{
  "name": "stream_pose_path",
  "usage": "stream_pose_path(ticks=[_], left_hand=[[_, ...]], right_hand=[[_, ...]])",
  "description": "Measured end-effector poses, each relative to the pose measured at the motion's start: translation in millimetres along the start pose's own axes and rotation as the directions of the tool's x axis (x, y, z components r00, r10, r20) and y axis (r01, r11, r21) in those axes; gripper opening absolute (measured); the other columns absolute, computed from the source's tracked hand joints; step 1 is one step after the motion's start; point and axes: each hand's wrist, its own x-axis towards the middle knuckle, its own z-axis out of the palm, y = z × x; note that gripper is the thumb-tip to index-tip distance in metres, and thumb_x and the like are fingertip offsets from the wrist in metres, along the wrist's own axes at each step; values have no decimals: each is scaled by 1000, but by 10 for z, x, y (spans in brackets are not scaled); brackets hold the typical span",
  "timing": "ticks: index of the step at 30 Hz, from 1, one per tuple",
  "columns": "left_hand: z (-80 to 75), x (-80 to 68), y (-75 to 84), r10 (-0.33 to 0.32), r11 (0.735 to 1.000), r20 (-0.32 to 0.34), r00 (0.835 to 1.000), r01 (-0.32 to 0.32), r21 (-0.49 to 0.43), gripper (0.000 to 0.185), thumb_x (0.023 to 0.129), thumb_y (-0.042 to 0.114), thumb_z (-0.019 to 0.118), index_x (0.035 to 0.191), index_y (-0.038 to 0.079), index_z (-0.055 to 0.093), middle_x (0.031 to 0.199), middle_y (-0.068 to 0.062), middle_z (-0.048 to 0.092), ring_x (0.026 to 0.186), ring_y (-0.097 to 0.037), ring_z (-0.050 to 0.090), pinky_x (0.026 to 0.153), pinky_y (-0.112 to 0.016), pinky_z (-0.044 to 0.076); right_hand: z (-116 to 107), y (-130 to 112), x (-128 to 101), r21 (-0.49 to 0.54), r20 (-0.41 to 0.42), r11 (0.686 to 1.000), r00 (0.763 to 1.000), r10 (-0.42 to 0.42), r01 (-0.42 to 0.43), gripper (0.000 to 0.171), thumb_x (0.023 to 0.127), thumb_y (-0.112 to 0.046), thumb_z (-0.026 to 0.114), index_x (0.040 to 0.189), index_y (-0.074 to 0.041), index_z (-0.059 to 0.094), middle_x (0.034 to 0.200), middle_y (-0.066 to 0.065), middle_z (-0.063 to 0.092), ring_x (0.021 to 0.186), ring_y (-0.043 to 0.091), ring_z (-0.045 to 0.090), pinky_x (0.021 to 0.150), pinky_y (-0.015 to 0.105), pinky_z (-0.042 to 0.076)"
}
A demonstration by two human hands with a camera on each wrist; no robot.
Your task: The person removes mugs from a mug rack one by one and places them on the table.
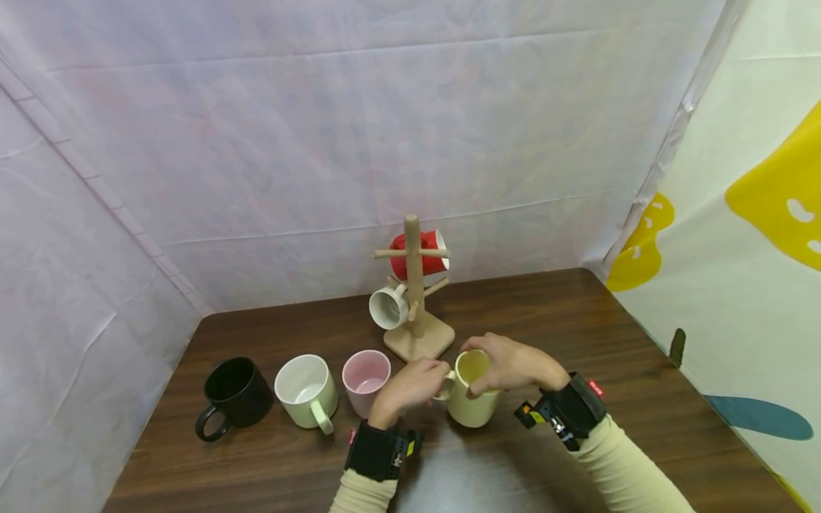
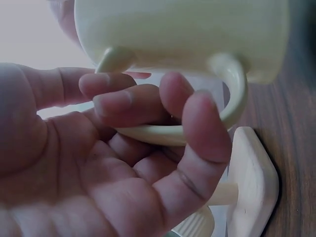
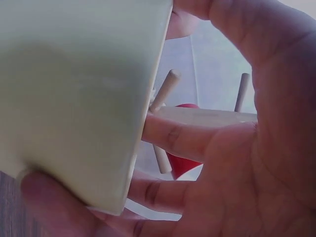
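Note:
A pale yellow mug [image 1: 471,412] stands between my two hands, its mouth facing up and its handle toward my left. The fingers of my left hand [image 1: 410,388] curl through and around that handle, as the left wrist view shows with the mug's handle [image 2: 158,133] close up. My right hand [image 1: 513,362] grips the mug from its upper right side, thumb and fingers spread around the rim. In the right wrist view the mug's wall [image 3: 74,113] fills the left side, with several fingers of the right hand [image 3: 222,163] wrapped past its edge.
Behind the hands stands a wooden mug rack [image 1: 414,285], with a red mug [image 1: 436,265] on an upper peg and a white ribbed mug [image 1: 388,309] lower left. Left of my hands sit a pink mug [image 1: 367,367], a pale green mug [image 1: 306,406] and a black mug [image 1: 246,402].

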Motion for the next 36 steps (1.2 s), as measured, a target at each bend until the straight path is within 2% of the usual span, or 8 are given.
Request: stream_pose_path(ticks=[5, 10, 18, 24, 30, 36], left_hand=[[6, 4, -8, -12, 1000, -8, 1000, 12, 2, 38, 97, 28, 41, 75, 5, 61, 63, 2, 53, 56, -15, 53, 53, -27, 43], [9, 10, -18, -23, 1000, -19, 1000, 22, -10, 42, 98, 27, 39, 78, 0, 63, 63, 2, 53, 57, -15, 53, 53, -27, 43], [6, 14, -34, -61, 997, -51, 997, 59, -44, 41, 97, 29, 39, 80, 0, 64, 65, 0, 55, 62, -20, 56, 55, -30, 47], [-17, 19, -60, -76, 996, -82, 994, 72, -53, 44, 99, 28, 38, 76, 1, 63, 62, -3, 56, 53, -18, 53, 51, -29, 46], [-28, 21, -71, -93, 993, -104, 990, 85, -77, 41, 99, 26, 38, 77, 3, 63, 63, -6, 58, 52, -18, 53, 54, -38, 52], [-16, 29, -91, -101, 992, -113, 988, 91, -93, 39, 98, 25, 38, 76, 3, 62, 62, -6, 58, 50, -16, 50, 51, -34, 50]], right_hand=[[-5, -1, 13, 10, 10, 1000, 1000, 2, -2, 62, 66, -31, 83, 122, -16, 61, 114, 6, 60, 96, 20, 55, 74, 35, 49], [-1, 12, 38, 3, 12, 1000, 1000, -15, 15, 68, 68, -29, 84, 128, -10, 57, 117, 7, 60, 99, 20, 56, 78, 37, 50], [-7, 37, 69, 11, -16, 999, 999, -43, 43, 68, 69, -29, 84, 128, -10, 56, 116, 6, 61, 99, 20, 57, 80, 37, 50], [-25, 69, 79, 44, -72, 999, 997, -15, 18, 69, 76, -37, 82, 130, -4, 55, 119, 11, 63, 105, 23, 59, 86, 40, 50], [-11, 81, 114, 88, -161, 996, 986, 45, -31, 66, 83, -39, 77, 129, 2, 54, 110, 19, 63, 100, 31, 61, 78, 40, 53], [-14, 84, 119, 90, -240, 995, 969, 64, -43, 57, 85, -36, 74, 125, 0, 57, 111, 25, 62, 101, 38, 61, 78, 44, 52]])
